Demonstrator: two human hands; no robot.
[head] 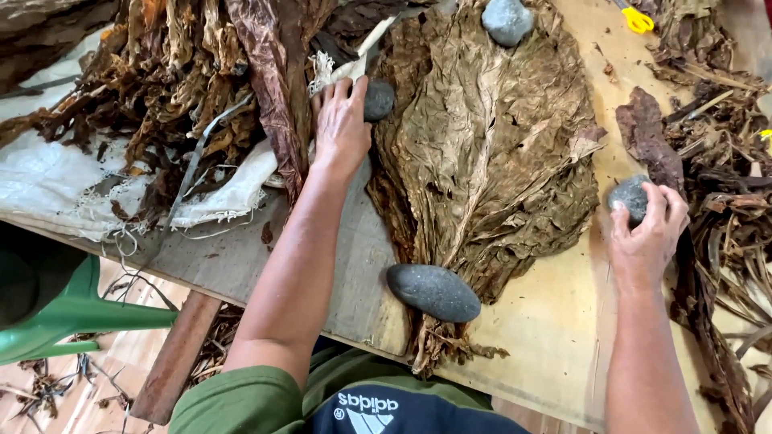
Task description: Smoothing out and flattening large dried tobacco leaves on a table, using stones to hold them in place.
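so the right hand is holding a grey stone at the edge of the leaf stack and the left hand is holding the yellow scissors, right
Not quite. The right hand does hold a grey stone at the edge of the leaf stack, but the head view shows the left hand on another stone. The yellow scissors lie untouched at the table's far end.

Brown dried leaves (482,153), speckled grey stones (434,292) (four), green watering can (56,313)

Left hand (341,124) flat, right hand (646,233) curled, gripping
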